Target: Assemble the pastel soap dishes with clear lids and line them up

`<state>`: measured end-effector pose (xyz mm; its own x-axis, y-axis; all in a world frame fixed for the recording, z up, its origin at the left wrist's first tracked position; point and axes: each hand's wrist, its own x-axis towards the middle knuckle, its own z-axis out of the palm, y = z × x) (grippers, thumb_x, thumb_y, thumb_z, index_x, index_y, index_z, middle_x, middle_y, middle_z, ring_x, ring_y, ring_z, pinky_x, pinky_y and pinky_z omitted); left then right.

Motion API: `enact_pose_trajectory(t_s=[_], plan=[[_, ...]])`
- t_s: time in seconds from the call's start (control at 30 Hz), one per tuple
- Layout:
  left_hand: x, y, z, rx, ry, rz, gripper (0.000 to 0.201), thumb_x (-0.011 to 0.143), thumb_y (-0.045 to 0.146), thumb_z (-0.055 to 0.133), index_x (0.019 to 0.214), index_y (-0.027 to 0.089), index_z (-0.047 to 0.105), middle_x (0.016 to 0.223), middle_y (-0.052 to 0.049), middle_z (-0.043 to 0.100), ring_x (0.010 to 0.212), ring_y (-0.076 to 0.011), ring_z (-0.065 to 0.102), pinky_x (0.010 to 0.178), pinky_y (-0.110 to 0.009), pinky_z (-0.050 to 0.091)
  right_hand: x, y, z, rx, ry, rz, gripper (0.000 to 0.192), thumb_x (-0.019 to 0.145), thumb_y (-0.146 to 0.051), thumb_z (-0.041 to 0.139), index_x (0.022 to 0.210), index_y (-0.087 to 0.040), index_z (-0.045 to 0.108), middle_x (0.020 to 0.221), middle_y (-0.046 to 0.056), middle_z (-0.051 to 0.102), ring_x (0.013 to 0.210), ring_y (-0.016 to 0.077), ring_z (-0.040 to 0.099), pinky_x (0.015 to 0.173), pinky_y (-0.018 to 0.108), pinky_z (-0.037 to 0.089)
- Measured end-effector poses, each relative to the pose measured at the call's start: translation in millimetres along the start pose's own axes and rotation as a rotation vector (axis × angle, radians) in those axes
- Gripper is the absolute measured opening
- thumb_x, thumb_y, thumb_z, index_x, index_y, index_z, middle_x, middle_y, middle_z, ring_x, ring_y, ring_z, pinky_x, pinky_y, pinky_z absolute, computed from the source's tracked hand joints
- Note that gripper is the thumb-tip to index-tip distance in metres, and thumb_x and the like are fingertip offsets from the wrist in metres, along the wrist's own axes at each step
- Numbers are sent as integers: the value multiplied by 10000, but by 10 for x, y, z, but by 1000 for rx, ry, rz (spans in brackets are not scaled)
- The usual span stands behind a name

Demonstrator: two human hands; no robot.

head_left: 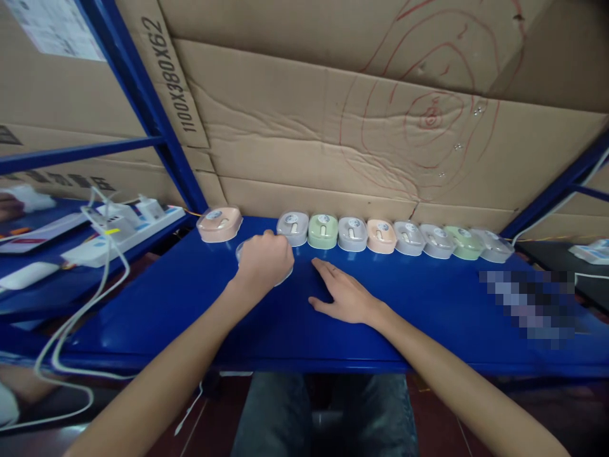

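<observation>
My left hand [266,259] is closed, knuckles up, over a small rounded box [285,278] with a pale rim. Most of that box is hidden under the hand, so its colour does not show. Fingers stretched and thumb apart, my right hand [345,295] rests on the blue tabletop [295,336] to the right, holding nothing. Beyond the hands stands a row of similar boxes with clear lids and round stickers, among them a green box [323,231], a grey box [353,234] and a peach box [381,236]. A pink box [219,225] sits apart at the back left.
A cardboard panel [304,133] closes off the back, between blue posts [143,95]. On the left, white cables [95,298] hang beside a power strip [118,235]. A blurred-out patch [533,304] lies at the right. Another person's hand [9,206] shows at the far left.
</observation>
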<state>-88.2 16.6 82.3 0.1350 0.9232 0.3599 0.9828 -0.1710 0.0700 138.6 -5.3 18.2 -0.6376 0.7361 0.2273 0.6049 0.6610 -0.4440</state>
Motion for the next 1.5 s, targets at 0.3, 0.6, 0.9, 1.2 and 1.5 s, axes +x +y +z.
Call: enact_pose_trajectory(t_s=[0.3,0.6,0.9,1.2,1.5], plan=[[-84,202,15,-614,25,151,217,934,219,504,870,186,709,699,-48,736,597,-207,702,618,-319,554,40,0,11,85,124,-89,1308,821,-668,902,1796,-240,142,1764,245,391,1573,458,493,1221,668,503],[79,46,228,-1263,23,-1,187,851,318,604,971,198,683,642,22,686,495,-157,646,453,-242,490,79,142,-216,170,127,-164,957,749,-267,881,1624,-273,493,1598,137,591,1490,373,555,1247,577,472],[61,2,546,-879,-172,469,715,942,638,748,1520,255,573,1556,-144,646,1415,-364,632,1187,-546,513,-71,495,-545,188,7,-163,885,821,-223,766,1648,-333,472,1636,119,513,1525,367,511,1283,602,414],[16,38,614,-902,-290,432,1227,666,574,1002,1681,291,374,1524,-162,644,1392,-458,631,1150,-659,510,-8,414,-456,225,89,-78,744,905,-571,870,1568,-364,606,1274,85,673,1192,314,679,1081,554,575],[-3,55,596,-925,-304,368,1483,578,576,1063,1753,314,196,1534,-191,619,1447,-459,591,1216,-688,427,14,488,-423,420,164,-11,521,965,-589,797,1412,-325,743,1367,71,781,1246,308,741,1128,573,584]])
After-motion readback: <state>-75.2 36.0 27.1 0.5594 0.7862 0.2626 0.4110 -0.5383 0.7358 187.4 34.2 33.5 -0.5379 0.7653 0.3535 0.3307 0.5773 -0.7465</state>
